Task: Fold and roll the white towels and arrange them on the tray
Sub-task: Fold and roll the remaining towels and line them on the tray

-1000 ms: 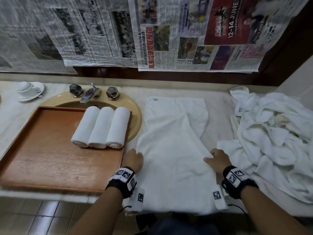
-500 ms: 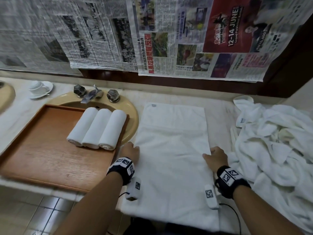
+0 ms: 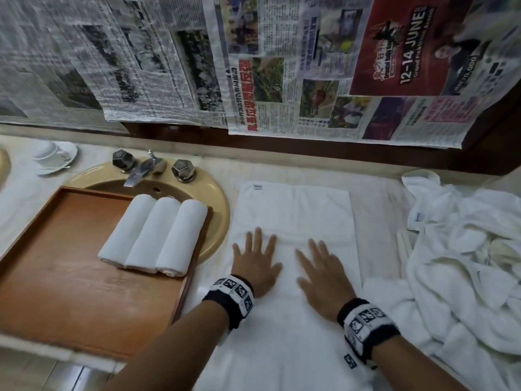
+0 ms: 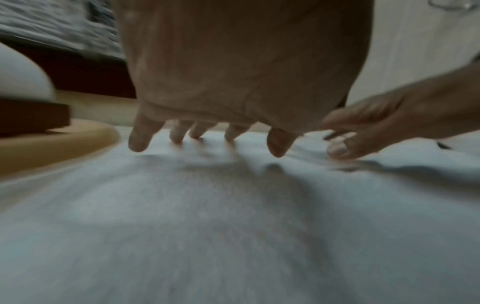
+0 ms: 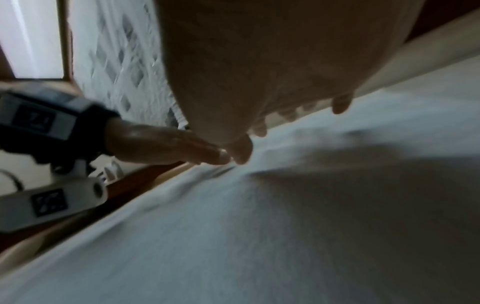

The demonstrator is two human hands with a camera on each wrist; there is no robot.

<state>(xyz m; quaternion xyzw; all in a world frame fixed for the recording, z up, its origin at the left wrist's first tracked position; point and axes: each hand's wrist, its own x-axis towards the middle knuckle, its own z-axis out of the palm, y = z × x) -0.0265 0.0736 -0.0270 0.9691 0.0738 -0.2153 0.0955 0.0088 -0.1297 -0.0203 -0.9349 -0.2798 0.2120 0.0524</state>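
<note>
Fingers of left hand (image 3: pixel 255 265) and right hand (image 3: pixel 324 273) spread flat on towel (image 3: pixel 296 215); newspaper (image 3: pixel 394 66) reads "12-14 JUNE".

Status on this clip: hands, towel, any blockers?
Left hand and right hand flat on folded towel. Three rolled towels on tray. Nothing blocking.

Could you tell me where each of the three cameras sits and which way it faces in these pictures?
Head: worn on the head, looks forward and down at the flat towel, tray and sink; shows both forearms, left hand and right hand flat on the towel.
Left wrist: looks along the left hand's fingers over the towel; the right hand shows too.
Right wrist: looks along the right hand's fingers; the left hand and its wristband show.
Shared: all three show the flat towel and both hands.
</note>
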